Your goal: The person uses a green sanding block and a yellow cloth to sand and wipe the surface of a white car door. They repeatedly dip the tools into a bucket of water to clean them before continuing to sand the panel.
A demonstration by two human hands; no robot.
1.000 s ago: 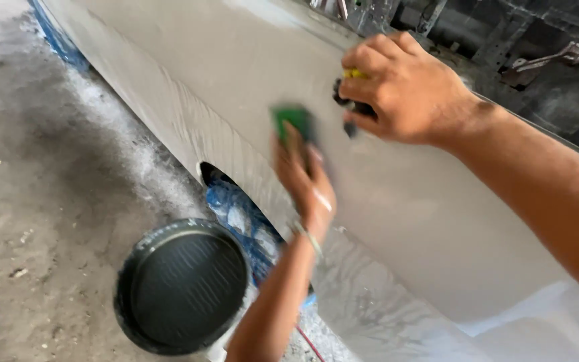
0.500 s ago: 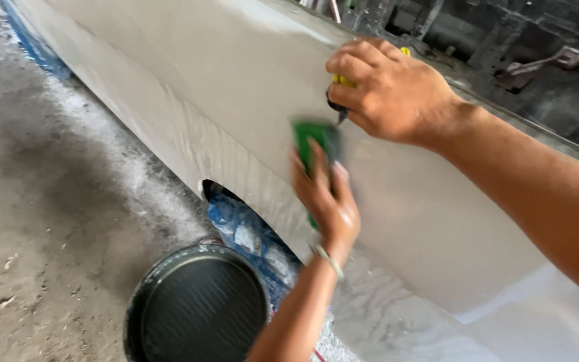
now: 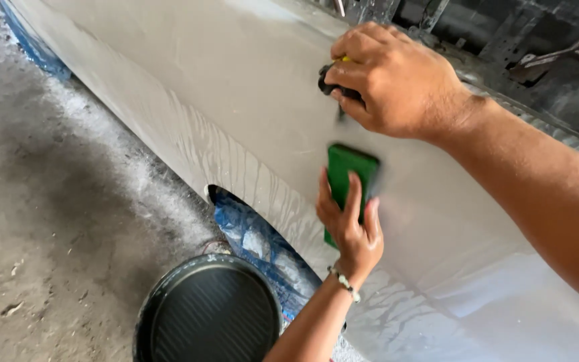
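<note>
Both arms are bare from the wrist up as far as the view reaches, with no sleeve showing on either. The left hand [image 3: 351,224] has a thin bracelet [image 3: 343,283] of small pale beads around its wrist. The right hand [image 3: 397,80] wears no ring, glove or band, and its forearm carries fine hair.

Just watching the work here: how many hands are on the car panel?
2. The left hand presses a green block flat against the grey panel, low near the wheel arch. The right hand rests higher on the panel, closed around a small dark thing. No others show.
</note>
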